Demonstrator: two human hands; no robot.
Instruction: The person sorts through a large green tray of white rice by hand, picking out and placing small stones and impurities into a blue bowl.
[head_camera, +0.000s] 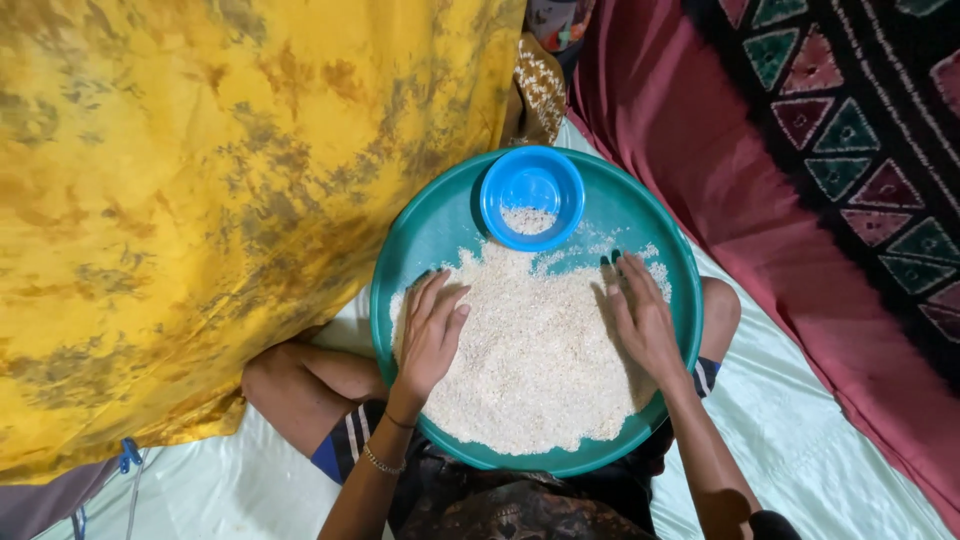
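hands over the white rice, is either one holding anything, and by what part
Nothing is held. The left hand and right hand lie flat, fingers spread, on the white rice in the round teal plastic tray.

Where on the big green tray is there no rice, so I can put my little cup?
Bare tray shows along the top rim, on both sides of the blue bowl. The rice fills the rest, with the left hand and right hand on it.
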